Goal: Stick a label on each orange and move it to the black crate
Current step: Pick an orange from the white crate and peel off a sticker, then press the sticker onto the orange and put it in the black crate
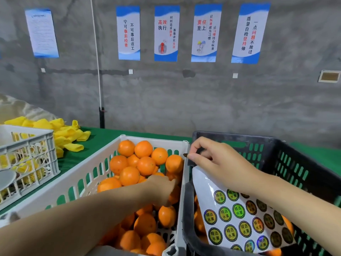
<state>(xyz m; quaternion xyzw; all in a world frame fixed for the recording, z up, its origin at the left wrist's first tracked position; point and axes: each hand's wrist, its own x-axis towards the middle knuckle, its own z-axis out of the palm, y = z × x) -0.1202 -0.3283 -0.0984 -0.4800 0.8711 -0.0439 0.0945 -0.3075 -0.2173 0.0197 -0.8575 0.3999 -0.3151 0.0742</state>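
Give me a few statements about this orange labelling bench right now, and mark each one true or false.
1. The left hand reaches into the white crate of oranges. True.
2. The sticker sheet lies on the green table. False: it rests in the black crate.
3. The right hand pinches a small label. True.
4. The yellow foam nets fill the black crate. False: they are piled on the green table.
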